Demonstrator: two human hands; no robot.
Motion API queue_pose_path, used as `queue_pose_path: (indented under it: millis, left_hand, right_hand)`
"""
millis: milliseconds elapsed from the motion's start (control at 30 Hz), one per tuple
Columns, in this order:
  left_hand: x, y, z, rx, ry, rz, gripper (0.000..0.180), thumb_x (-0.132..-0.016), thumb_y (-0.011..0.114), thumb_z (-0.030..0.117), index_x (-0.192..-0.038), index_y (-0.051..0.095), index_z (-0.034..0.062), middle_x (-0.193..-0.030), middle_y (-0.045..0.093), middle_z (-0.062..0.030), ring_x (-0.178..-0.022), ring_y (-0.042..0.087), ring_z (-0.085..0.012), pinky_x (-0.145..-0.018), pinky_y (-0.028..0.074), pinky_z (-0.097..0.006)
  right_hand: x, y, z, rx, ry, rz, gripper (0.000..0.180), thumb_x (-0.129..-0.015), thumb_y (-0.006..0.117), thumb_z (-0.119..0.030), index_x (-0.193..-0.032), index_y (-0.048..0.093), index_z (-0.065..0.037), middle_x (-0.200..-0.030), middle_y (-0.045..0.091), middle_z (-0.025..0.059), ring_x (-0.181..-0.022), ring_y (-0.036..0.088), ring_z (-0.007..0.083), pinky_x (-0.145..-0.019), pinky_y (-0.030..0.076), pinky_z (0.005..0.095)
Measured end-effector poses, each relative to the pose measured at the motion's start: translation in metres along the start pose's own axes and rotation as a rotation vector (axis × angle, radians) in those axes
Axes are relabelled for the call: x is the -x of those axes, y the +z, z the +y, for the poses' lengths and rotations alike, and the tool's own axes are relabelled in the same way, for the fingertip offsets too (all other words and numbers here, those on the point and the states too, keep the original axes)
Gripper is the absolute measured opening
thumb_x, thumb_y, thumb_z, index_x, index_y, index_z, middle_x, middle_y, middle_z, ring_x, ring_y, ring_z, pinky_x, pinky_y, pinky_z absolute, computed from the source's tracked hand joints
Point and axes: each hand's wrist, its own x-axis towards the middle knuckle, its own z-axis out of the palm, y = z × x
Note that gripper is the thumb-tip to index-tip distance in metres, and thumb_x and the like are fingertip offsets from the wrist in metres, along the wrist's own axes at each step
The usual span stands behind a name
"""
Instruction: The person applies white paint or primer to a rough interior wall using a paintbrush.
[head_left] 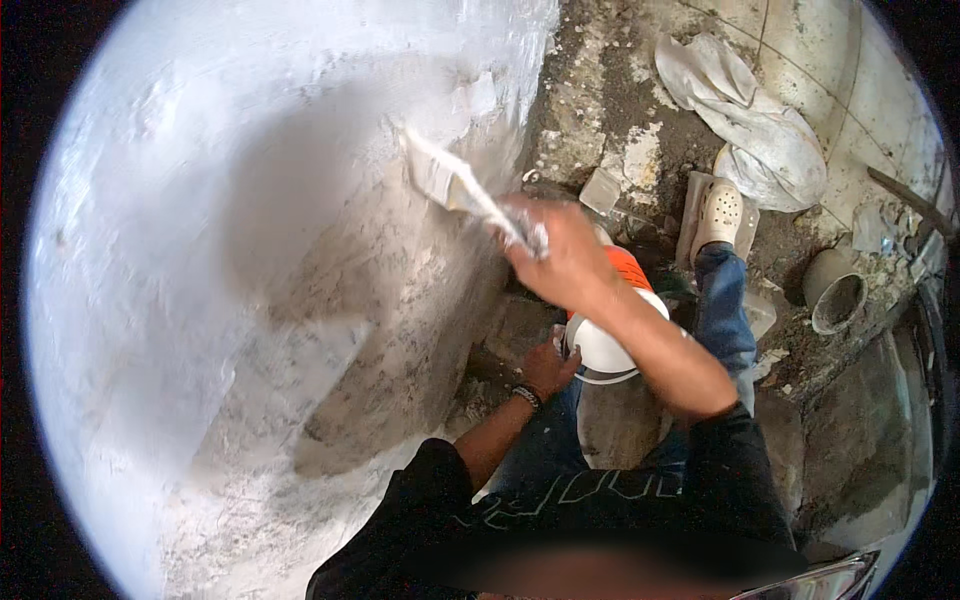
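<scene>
My right hand (560, 250) is closed around a wide paintbrush (445, 178) smeared with white. Its broad end is at the wall (340, 230) on the left, and motion blurs it slightly. The wall is partly coated white, with rough grey-brown patches lower down. Fingers of my left hand (553, 366) grip the rim of a white and orange bucket (605, 348) between my legs. My right forearm crosses above the bucket and hides part of it; its contents cannot be made out.
A crumpled white sack (765, 125) lies on the dirty floor at the far right. Near my right foot, in a cream clog (720, 210), stands a grey pot (835, 292). A dark strip (910, 200) and rubble lie along the right side.
</scene>
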Motion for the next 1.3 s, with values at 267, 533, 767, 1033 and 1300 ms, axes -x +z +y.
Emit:
queue_pose_path:
  millis: [267, 533, 767, 1033, 1300]
  left_hand:
    - [0.005, 0.008, 0.006, 0.014, 0.091, 0.083, 0.057, -0.076, 0.056, 0.038, -0.113, 0.05, -0.0045, -0.063, 0.059, -0.0204, -0.058, 0.059, -0.0348, -0.053, 0.047, -0.043]
    - [0.006, 0.002, 0.008, -0.112, -0.099, -0.184, 0.062, -0.076, 0.056, 0.039, -0.116, 0.047, -0.0083, -0.064, 0.06, -0.0197, -0.054, 0.059, -0.0325, -0.049, 0.047, -0.041]
    - [-0.001, 0.015, -0.01, -0.056, -0.021, -0.124, 0.067, -0.077, 0.055, 0.04, -0.121, 0.042, -0.0085, -0.085, 0.061, -0.0264, -0.069, 0.062, -0.0352, -0.06, 0.05, -0.042]
    - [0.002, 0.01, 0.0, 0.001, -0.123, -0.187, 0.07, -0.077, 0.056, 0.042, -0.125, 0.04, -0.0068, -0.088, 0.062, -0.0236, -0.077, 0.062, -0.0347, -0.065, 0.05, -0.042]
    - [0.002, 0.002, 0.017, -0.106, -0.041, -0.064, 0.068, -0.077, 0.056, 0.04, -0.122, 0.042, -0.0083, -0.081, 0.063, -0.0229, -0.072, 0.062, -0.0364, -0.069, 0.049, -0.043]
  right_hand:
    - [-0.027, -0.032, 0.042, 0.082, 0.269, 0.098, 0.022, -0.078, 0.057, -0.016, -0.099, 0.062, -0.011, -0.082, 0.063, 0.0168, -0.072, 0.063, 0.0307, -0.068, 0.049, 0.0405]
    - [-0.088, 0.002, 0.087, 0.286, 0.293, 0.177, 0.026, -0.08, 0.054, -0.027, -0.102, 0.061, -0.014, -0.085, 0.063, 0.0165, -0.08, 0.061, 0.0312, -0.071, 0.048, 0.0413]
    - [-0.109, -0.007, 0.129, 0.299, 0.47, 0.24, 0.033, -0.075, 0.058, -0.025, -0.106, 0.061, -0.014, -0.087, 0.064, 0.0158, -0.081, 0.062, 0.0303, -0.071, 0.05, 0.0407]
    - [-0.074, 0.003, 0.077, 0.2, 0.293, 0.091, 0.029, -0.074, 0.059, -0.019, -0.102, 0.062, -0.011, -0.083, 0.063, 0.0185, -0.077, 0.062, 0.033, -0.071, 0.05, 0.0401]
    - [-0.07, -0.009, 0.103, 0.207, 0.389, 0.279, 0.029, -0.075, 0.058, -0.022, -0.104, 0.061, -0.015, -0.085, 0.064, 0.0154, -0.079, 0.062, 0.0306, -0.071, 0.05, 0.0405]
